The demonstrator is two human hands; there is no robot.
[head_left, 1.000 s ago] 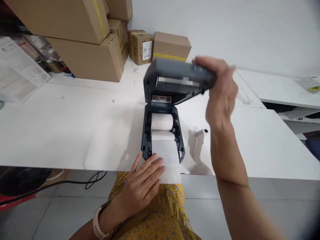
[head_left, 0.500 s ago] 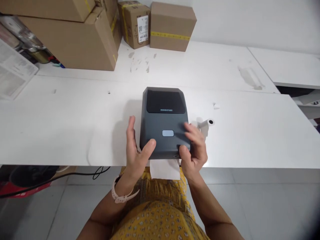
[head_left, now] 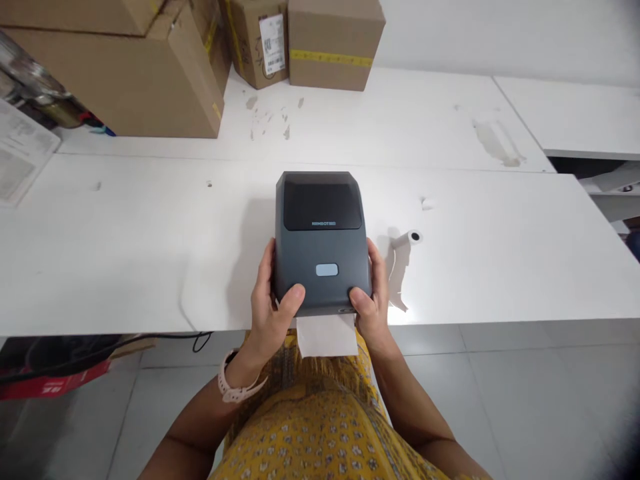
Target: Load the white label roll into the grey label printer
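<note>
A dark grey label printer [head_left: 323, 257] with a black window and a pale blue button is at the front edge of the white table. White paper [head_left: 327, 337] hangs out of its near end, over the table edge. My left hand [head_left: 273, 303] grips its left side, thumb on the top near corner. On the opposite side my right hand [head_left: 373, 297] holds it the same way, fingers along the side and thumb on top. Most of the fingers are partly hidden by the printer's sides. To the right lies a small white paper roll [head_left: 407, 238] with a dark core.
Cardboard boxes [head_left: 335, 43] stand along the back and far left of the white table [head_left: 475, 267]. A scrap of white paper [head_left: 427, 204] lies on the right. Black cable [head_left: 200, 340] hangs below the front edge, at left, near a red box [head_left: 55, 383].
My right hand has closed onto the printer's right side; its fingers were raised and spread before. My left fingers have come in against the left side. The view has shifted slightly.
</note>
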